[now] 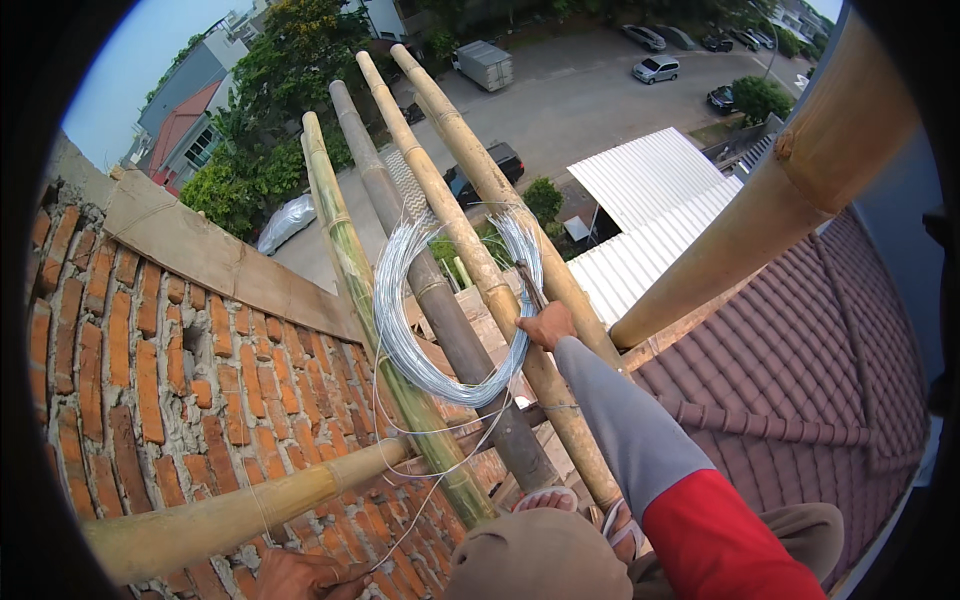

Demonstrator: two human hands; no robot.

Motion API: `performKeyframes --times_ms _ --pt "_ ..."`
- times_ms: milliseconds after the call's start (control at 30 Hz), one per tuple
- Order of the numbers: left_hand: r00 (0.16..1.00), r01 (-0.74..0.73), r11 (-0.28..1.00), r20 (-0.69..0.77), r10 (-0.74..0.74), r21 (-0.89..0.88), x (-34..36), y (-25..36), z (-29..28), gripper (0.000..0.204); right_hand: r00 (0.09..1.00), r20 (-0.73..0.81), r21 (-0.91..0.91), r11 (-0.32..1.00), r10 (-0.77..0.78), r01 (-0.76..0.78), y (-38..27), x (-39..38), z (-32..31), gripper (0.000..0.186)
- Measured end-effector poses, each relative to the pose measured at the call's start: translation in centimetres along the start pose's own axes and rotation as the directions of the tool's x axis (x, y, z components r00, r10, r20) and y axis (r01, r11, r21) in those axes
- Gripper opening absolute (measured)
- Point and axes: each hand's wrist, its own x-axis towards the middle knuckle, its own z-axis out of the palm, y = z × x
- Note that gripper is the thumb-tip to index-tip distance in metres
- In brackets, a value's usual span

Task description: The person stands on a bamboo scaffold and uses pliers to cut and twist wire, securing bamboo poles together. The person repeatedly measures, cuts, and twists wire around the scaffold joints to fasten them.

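A silver coil of wire (411, 370) rests over several bamboo poles (352, 255), with loose strands trailing down to the lower left. My right hand (542, 325) is closed on a dark metal hand tool (530, 285), apparently pliers, against the coil's right side and a pale pole. At the bottom left my left hand (305, 578) is closed on a thin wire end, beside a horizontal bamboo pole (200, 515). My feet (545, 505) in sandals are on the poles below me.
A brick wall (200, 380) runs on the left; a thick slanted bamboo post (760, 210) stands on the right. A tiled roof (780, 350) and white corrugated roof (645, 200) lie below. Beyond the poles, far down, are a road (580, 85), parked vehicles and trees.
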Motion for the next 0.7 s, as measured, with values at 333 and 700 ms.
performKeyframes --times_ms 333,700 --pt "0.957 0.274 0.945 -0.15 -0.249 0.18 -8.7 4.5 -8.7 0.014 0.994 0.109 0.053 0.999 0.006 -0.012 0.1 0.7 -1.9 0.059" --pt "0.999 -0.021 1.0 0.045 0.02 0.004 10.1 3.8 5.1 0.029 0.998 0.048 0.35 0.937 -0.043 0.024 4.4 -1.9 -2.3 0.059"
